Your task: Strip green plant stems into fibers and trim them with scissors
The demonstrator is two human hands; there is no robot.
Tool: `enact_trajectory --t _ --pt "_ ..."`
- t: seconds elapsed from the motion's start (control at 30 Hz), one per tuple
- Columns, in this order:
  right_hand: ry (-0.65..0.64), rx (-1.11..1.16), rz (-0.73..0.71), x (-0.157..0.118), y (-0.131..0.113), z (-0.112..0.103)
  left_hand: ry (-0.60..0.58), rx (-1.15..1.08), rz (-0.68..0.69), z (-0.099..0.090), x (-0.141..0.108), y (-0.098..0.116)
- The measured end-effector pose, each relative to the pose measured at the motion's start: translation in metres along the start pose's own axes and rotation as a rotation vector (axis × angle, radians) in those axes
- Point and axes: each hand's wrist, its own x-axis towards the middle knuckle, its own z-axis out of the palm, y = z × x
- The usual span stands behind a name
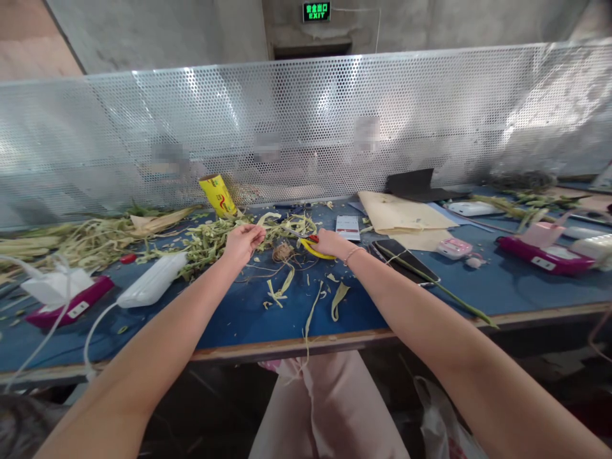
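Note:
Over the middle of the blue table, my left hand (246, 242) is closed in a pinch. A pale green husk strip (270, 218) shows at its fingertips. My right hand (331, 245) is closed around red-handled scissors (312, 238), whose blades point left toward the other hand. Partly covered by my right hand, a yellow ring (319, 254) lies on the table. Between the hands sits a small ball of brown twine (283, 251). Loose husk strips (339, 299) lie in front of the hands, and a heap of dried plant pieces (205, 245) is beside my left hand.
Along the back stands a perforated metal screen (306, 127). A yellow can (218, 195) leans by the heap. To the left are a white power bank (152, 280) and a magenta socket block (86, 303). On the right lie a phone (406, 261) and brown paper (406, 220).

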Motion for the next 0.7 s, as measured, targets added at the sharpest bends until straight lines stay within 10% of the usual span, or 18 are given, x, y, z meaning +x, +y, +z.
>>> enact_trajectory --t 0.7 --pt "0.095 0.038 -0.16 -0.002 -0.018 0.01 0.103 -0.224 0.015 -0.014 0.02 0.0"
